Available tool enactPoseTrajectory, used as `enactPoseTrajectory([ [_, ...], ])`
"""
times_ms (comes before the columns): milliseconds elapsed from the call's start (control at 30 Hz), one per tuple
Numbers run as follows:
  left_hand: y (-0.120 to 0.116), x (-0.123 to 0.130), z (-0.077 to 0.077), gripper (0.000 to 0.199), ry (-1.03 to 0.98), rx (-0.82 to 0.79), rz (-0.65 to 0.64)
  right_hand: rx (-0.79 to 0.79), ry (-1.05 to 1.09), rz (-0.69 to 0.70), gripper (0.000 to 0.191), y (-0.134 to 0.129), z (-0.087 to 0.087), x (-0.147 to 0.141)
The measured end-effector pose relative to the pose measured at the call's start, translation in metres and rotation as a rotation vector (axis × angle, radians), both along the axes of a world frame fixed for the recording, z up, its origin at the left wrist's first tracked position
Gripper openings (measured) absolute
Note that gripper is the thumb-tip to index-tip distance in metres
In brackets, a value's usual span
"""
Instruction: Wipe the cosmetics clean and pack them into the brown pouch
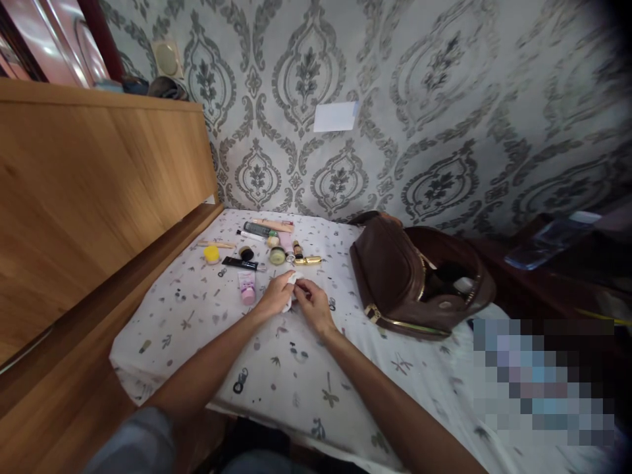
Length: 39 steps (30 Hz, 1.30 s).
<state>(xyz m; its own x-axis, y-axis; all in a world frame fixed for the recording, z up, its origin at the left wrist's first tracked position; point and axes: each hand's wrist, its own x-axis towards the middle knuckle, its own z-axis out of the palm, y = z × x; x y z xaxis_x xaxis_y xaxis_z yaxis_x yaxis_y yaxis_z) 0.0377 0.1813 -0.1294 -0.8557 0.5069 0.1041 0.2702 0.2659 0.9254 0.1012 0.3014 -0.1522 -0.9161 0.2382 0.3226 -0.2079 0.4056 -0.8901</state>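
White tissue [292, 280] between the hands, just below frame centre

Left hand [277, 294] grips it; long axis runs roughly up-down in frame. Right hand [315, 305], fingers bent, lies against its right side; whether it grips cannot be determined.

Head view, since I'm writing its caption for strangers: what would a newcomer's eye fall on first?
Probably the big brown bag, gaping open on the right of the patterned white sheet. Next might come the bold grey-patterned wallpaper behind, then the bright yellow jar toward the left of the scattered small items.
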Motion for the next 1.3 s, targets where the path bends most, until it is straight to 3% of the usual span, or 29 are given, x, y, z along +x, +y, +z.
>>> enactPoseTrajectory([
  [233, -0.002, 0.001, 0.000, 0.025, 0.161, -0.122, 0.043, -0.072, 0.071, -0.007, 0.026, 0.002, -0.008, -0.004],
  [567, -0.001, 0.003, 0.002, 0.016, 0.237, -0.164, 0.046, -0.143, 0.028, -0.042, 0.027, 0.002, -0.001, 0.001],
  [967, 0.004, 0.009, -0.002, 0.016, 0.268, -0.104, 0.002, -0.138, -0.018, -0.060, 0.026, 0.005, 0.009, 0.005],
  [1300, 0.002, 0.005, -0.007, 0.018, 0.360, -0.254, 0.008, -0.100, 0.000, -0.033, 0.024, 0.005, 0.003, 0.000],
])
